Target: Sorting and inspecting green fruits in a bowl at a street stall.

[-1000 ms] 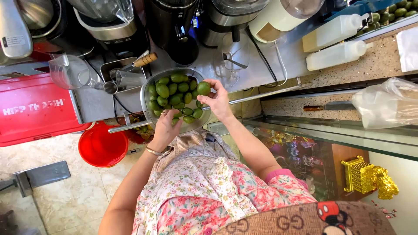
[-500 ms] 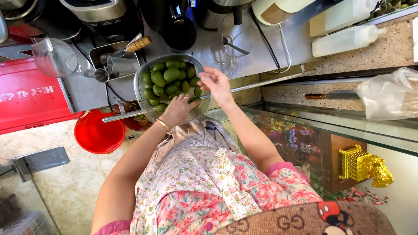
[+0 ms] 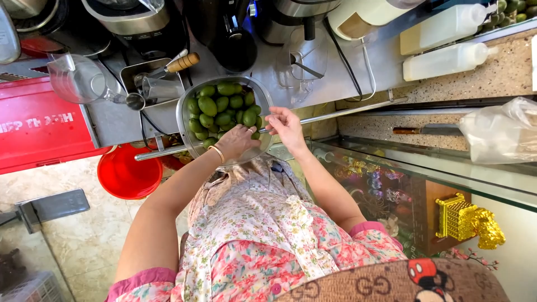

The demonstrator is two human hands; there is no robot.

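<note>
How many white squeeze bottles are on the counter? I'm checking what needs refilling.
2. One white squeeze bottle lies along the top right edge; the second bottle lies just below it, beside the speckled stone ledge. Others may be hidden beyond the picture's edge.

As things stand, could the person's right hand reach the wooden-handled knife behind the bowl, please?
Probably yes: the right hand rests at the rim of the bowl of green fruits, and nothing covers the wooden-handled knife beyond it.
</note>
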